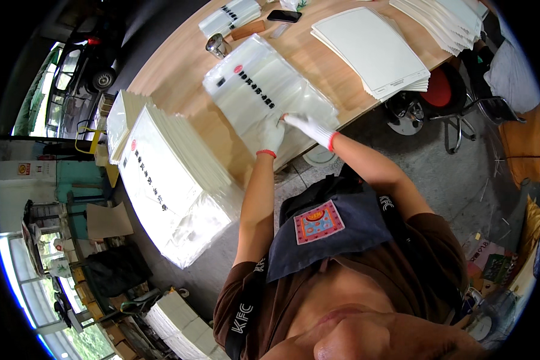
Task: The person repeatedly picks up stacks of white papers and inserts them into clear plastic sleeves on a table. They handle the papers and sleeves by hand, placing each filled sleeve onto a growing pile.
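Plastic bags (269, 88): metal cup (217, 46) at 10 o'clock, paper stack (369, 51) at 2; left hand (273, 134) and right hand (309, 128) touch bags, finger closure indeterminable.

At twelve o'clock, the left hand (272, 134) and right hand (309, 127) perhaps touched, their fingertips too small to tell apart; near one-thirty, the top edge cut off stacked sheets (432, 23).
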